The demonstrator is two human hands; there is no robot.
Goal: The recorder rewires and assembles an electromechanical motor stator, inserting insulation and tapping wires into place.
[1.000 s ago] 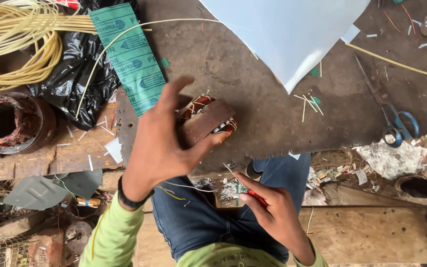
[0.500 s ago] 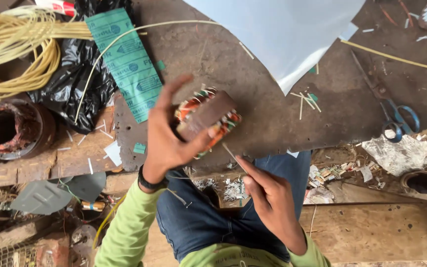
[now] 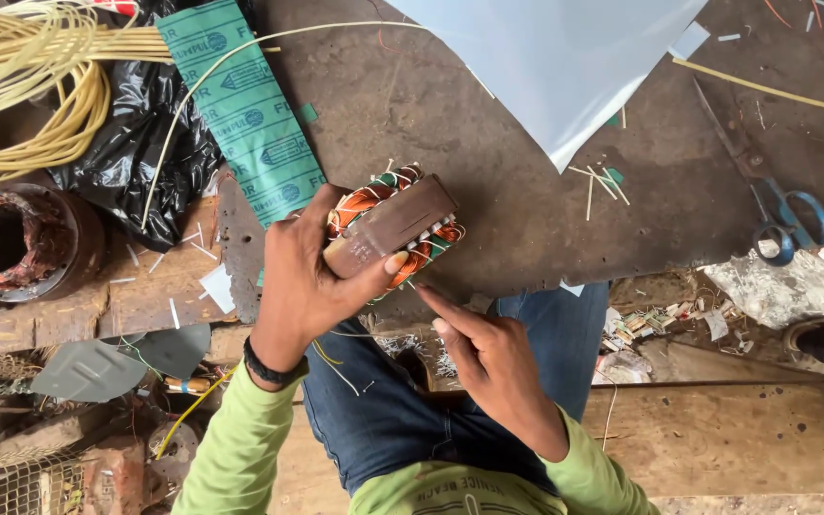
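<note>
- We see our left hand (image 3: 312, 286) gripping a small wound motor core of brown laminated metal with orange, green and white insulation at its ends (image 3: 395, 227); the thumb lies across the brown metal face and the fingers wrap behind it.
- The core is held just above the near edge of the dark, rusty metal bench (image 3: 488, 162), a little left of the middle of the scene, and over our blue jeans (image 3: 383, 420).
- Our right hand (image 3: 493, 367) is just near and right of the core. Its forefinger points up to the lower edge of the core and the other fingers are curled in; whether they pinch something thin we cannot tell.
- Far and left of the core, a green printed sheet of insulation paper (image 3: 240, 105) lies on the bench, partly over a black plastic bag (image 3: 135, 143).
- At the far left there is a coil of pale yellow sleeving (image 3: 30, 86), and under it a round rusty stator housing (image 3: 11, 243).
- A large pale blue-white sheet (image 3: 574, 67) covers the far right part of the bench.
- A pair of blue-handled scissors (image 3: 779, 215) rests at the right, well apart from both hands.
</note>
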